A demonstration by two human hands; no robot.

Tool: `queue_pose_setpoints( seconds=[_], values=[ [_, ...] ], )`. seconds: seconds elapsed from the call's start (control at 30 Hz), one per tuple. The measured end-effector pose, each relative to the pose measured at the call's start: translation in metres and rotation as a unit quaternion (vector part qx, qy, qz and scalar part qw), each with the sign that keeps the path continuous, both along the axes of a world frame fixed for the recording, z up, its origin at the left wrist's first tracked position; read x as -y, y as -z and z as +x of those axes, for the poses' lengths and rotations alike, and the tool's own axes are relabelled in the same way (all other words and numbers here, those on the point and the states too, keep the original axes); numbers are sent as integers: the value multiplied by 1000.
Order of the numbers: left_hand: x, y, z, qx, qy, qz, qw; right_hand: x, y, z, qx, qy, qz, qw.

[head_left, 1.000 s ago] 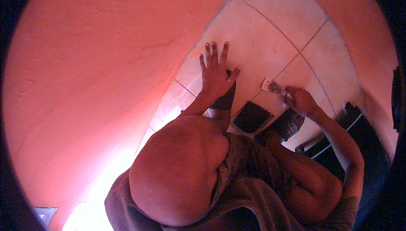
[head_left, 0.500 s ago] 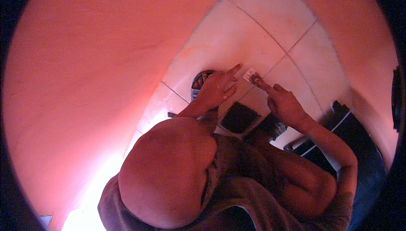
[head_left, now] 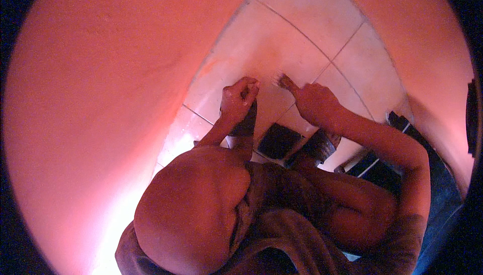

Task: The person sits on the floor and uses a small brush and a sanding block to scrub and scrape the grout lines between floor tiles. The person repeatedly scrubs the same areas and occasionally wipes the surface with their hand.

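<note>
In my right hand point(head_left: 318, 105) is a small paintbrush point(head_left: 286, 82) with pale bristles. My fingers are wrapped round its handle, and its bristle end points to the upper left, toward my left hand. My left hand point(head_left: 238, 99) is curled closed, with thumb and fingertips drawn together; whether something small is between them, I cannot make out. A short gap separates the brush tip from the left fingers. Both hands are over the light tiled floor point(head_left: 302, 13). On the floor below them lies a dark square thing point(head_left: 280, 140), its kind unclear.
A reddish-orange wall point(head_left: 100, 73) rises on the left, another wall point(head_left: 432, 48) on the right. My bent knees point(head_left: 191, 204) fill the lower middle, with a foot point(head_left: 322, 146) beside the dark square. Dark objects point(head_left: 397, 159) stand along the right wall. Bright light glares at lower left.
My left hand has gone from an outstretched index finger to a closed curl and shifted slightly left. The right hand has moved left with the paintbrush, and its wrist has turned.
</note>
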State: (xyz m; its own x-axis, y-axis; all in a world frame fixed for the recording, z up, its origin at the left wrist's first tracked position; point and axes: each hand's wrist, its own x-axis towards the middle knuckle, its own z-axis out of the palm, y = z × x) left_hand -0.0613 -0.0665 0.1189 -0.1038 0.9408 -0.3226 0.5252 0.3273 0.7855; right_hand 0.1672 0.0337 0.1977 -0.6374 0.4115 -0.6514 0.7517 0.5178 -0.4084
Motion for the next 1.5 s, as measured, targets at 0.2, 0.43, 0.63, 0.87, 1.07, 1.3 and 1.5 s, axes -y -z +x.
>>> queue_pose_setpoints(
  seconds=[0.2, 0.43, 0.63, 0.87, 1.07, 1.3, 1.5],
  values=[
    [1, 5, 6, 1, -45, 80, 996, -1, 7, -20, -18, 35, -2, 999],
    [-8, 0, 1, -75, 100, 174, 977, -15, 4, -32, -4, 28, 24, 999],
    [-8, 7, 6, -30, 71, 128, 989, -36, 21, -58, -79, 7, 24, 997],
    [-7, 2, 5, -39, -5, 68, 997, -15, 5, -48, -97, 26, 25, 995],
    [-8, 17, 13, -19, 25, 50, 998, -11, 29, -55, -60, -7, 36, 997],
    [-13, 26, 15, -78, 46, 95, 991, -4, 31, -56, -88, 70, 1, 994],
    [-34, 6, 0, -28, 35, 80, 996, -11, 42, -74, -41, 59, -28, 997]
  ],
)
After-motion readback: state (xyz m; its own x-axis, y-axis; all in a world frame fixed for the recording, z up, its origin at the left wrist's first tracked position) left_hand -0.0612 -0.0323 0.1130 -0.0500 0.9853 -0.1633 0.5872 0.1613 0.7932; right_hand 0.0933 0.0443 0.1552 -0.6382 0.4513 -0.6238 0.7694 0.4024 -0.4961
